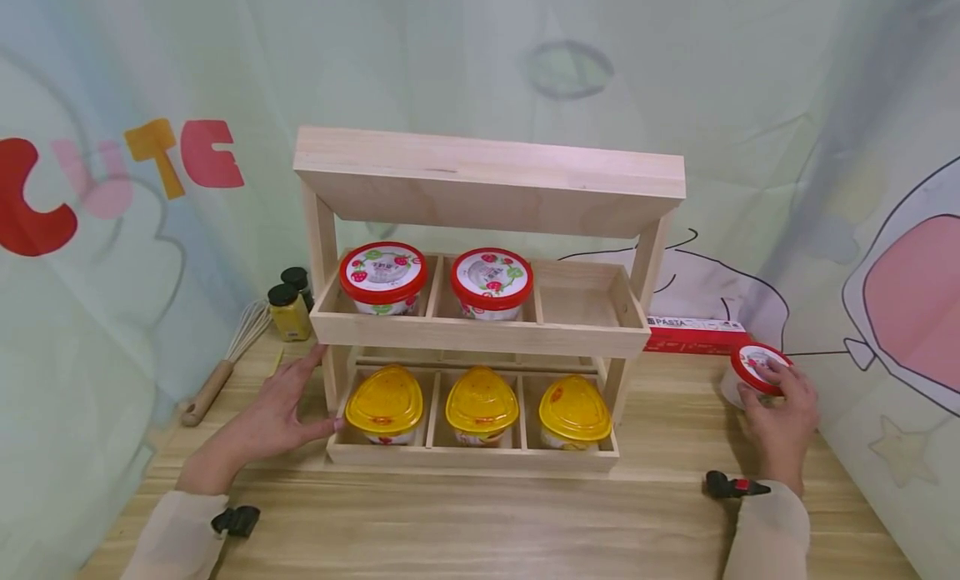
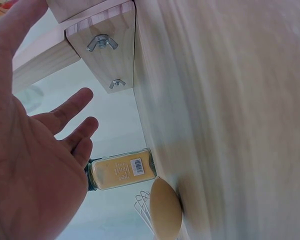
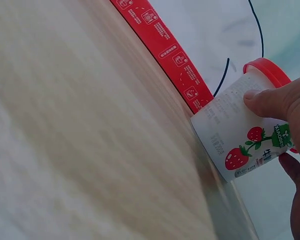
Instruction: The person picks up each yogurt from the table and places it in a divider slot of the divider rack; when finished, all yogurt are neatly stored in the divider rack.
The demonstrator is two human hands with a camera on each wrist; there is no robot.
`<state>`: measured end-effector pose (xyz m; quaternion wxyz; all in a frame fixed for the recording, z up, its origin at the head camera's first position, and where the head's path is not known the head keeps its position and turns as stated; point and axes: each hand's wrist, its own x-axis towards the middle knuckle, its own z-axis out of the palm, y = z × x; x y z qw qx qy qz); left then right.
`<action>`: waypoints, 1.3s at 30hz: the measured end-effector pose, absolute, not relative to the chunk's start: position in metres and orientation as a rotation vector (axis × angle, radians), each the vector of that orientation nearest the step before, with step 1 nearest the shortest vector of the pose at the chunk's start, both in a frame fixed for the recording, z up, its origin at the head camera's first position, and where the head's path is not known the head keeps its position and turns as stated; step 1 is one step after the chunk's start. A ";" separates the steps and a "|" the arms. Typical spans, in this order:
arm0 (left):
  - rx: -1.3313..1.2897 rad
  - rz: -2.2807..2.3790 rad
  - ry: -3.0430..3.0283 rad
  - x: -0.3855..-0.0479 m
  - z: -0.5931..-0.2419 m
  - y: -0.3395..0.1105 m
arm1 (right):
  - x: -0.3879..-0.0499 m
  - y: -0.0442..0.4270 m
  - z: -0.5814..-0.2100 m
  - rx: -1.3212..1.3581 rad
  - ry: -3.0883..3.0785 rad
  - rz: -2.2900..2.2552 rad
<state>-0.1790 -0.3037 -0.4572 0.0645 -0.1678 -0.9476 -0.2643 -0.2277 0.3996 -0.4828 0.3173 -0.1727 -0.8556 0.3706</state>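
At the far right of the table, my right hand [image 1: 787,417] grips a white tub [image 3: 230,125] with a red lid and strawberry print, thumb on its side. The tub's base is at the tabletop. My left hand [image 1: 273,426] is spread at the left end of a two-tier wooden rack [image 1: 480,338], thumb by its lower tray, fingers by its upright. The upper tray holds a red-lidded tub [image 1: 384,276] in the left compartment and another red-lidded tub [image 1: 491,284] in the middle; its right compartment is bare. In the lower tray sit three yellow-lidded cups [image 1: 482,403].
Left of the rack are a jar of yellow powder [image 1: 291,313], a darker jar [image 1: 298,282] and a whisk [image 1: 217,384] with a wooden handle. A red pasta box [image 1: 693,337] lies behind the rack's right side, against the printed curtain [image 1: 480,55].
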 end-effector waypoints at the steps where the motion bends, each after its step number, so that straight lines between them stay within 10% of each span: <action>1: -0.504 -0.796 -2.861 -0.179 -0.458 -0.304 | -0.228 0.399 -0.483 -0.467 -2.257 0.981; 39: -0.501 -0.817 -2.865 -0.179 -0.458 -0.304 | -0.215 0.380 -0.412 -0.256 -2.105 0.815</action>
